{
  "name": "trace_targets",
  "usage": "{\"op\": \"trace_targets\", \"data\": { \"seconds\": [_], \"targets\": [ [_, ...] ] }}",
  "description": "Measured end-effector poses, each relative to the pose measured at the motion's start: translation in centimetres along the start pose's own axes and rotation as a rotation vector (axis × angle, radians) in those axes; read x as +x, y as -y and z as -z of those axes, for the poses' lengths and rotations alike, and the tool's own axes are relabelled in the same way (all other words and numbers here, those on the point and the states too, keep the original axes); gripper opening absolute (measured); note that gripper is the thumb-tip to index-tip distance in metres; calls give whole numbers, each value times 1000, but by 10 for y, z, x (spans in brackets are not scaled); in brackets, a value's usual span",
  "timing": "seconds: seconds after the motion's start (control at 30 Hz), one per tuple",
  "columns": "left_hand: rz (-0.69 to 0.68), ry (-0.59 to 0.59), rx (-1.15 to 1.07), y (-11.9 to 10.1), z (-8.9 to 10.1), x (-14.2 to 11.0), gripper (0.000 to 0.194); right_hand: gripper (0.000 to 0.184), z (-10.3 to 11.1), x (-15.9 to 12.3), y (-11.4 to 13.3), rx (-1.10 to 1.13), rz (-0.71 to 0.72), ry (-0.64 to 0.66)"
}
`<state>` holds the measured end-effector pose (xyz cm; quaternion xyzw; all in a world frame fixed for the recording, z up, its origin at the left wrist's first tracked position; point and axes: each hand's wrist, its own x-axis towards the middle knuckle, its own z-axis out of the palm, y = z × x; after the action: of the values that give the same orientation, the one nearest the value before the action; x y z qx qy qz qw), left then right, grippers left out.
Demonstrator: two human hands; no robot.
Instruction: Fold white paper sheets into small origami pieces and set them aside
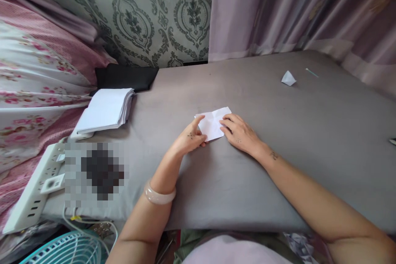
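Note:
A small white sheet of paper [214, 123] with a crease running down it lies on the grey cloth in front of me. My left hand [191, 136] grips its left edge, one finger stretched along the top and others at the lower corner. On the opposite side, the curled fingers of my right hand [239, 132] hold the right edge. Part of the paper is hidden behind the fingers. Farther off to the right stands a small folded paper piece [288, 78], pointed at the top.
A stack of white paper [107, 109] lies at the left, before a black flat item [125, 77]. Nearer are a white power strip [34, 189] and a blurred-out patch [102, 173]. A teal fan [68, 249] stands below the edge. A thin stick [312, 72] lies at the far right.

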<state>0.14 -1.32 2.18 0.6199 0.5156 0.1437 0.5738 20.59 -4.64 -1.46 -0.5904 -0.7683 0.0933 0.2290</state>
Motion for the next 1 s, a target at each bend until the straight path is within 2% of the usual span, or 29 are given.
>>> {"op": "trace_targets", "data": {
  "seconds": [0.17, 0.3, 0.37, 0.47, 0.6, 0.7, 0.83, 0.93, 1.0],
  "targets": [
    [-71, 46, 161, -5, 4, -4, 48, 30, -1, 1, -2, -20, 7, -8],
    [-142, 124, 304, -7, 7, -9, 50, 29, -5, 2, -4, -7, 75, -18],
    [-200, 118, 380, -3, 7, -7, 54, 29, -5, 3, -6, 18, 115, -11],
    [-343, -11, 554, 9, 6, -1, 50, 30, -1, 2, -7, 14, 168, 10],
    [-478, -230, 823, 17, 6, 4, 38, 38, 9, -6, -5, -95, 226, 110],
    [-553, -300, 972, 13, 7, 2, 39, 45, 16, -15, -1, -162, 256, 171],
    [-715, -154, 1047, 9, 4, 3, 47, 46, 20, -20, 2, -179, 283, 193],
    [-767, -53, 1030, 10, 1, 8, 35, 46, 23, -19, 5, -177, 262, 206],
    [-758, -40, 982, 12, -1, 11, 25, 45, 25, -17, 6, -154, 248, 214]
  ]
}}
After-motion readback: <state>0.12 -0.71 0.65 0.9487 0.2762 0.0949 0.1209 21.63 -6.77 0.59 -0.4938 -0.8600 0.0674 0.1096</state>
